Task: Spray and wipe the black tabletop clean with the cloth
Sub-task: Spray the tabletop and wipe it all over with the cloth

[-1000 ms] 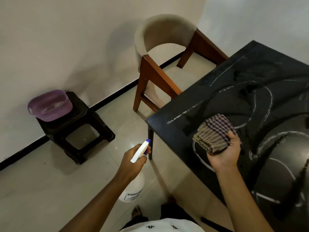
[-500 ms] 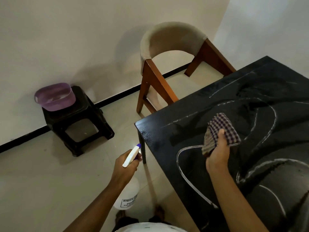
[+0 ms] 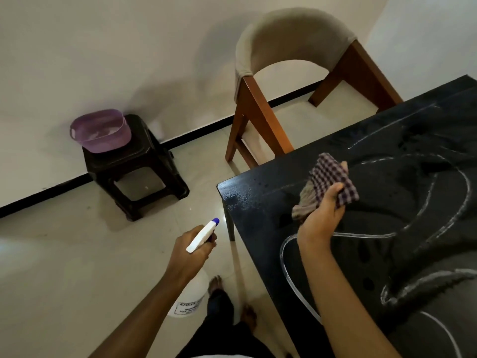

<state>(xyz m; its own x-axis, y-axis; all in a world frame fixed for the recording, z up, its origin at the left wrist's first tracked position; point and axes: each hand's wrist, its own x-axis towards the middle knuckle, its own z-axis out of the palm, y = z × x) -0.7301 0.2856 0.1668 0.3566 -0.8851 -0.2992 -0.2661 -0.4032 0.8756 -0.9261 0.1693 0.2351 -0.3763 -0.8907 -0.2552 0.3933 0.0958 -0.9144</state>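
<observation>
Your left hand [image 3: 192, 250] is out over the floor [image 3: 77, 254], just off the near corner of the desk [image 3: 402, 210]. Its grip is clenched round the neck of the spray bottle [image 3: 204, 235], and the white head with the blue tip points toward that corner. Most of the bottle's body hangs behind your wrist, so only a slice shows, and the label on it is cut off and too small to read properly. Your right hand [image 3: 320, 215] is over the desk near that same corner, with its grip grasping the bunched checkered cloth [image 3: 329, 178], thumb on top. The fingers underneath are hidden, and honestly I can't tell if the cloth is touching the black top or sitting just above it. There are fine wet specks [image 3: 238, 197] at the corner and pale curved streaks [image 3: 284, 254] looping across the surface. The desk runs out of frame on the right and bottom, and only 1 leg shows. Behind it is a wooden chair [image 3: 291, 40] with a beige padded back, lower right part blocked by the desk. By the wall a dark stool [image 3: 134, 171] carries a purple basin [image 3: 100, 131] with something pale inside that's hard to make out. Your 2 bare feet [image 3: 215, 284] peek out at the bottom.
</observation>
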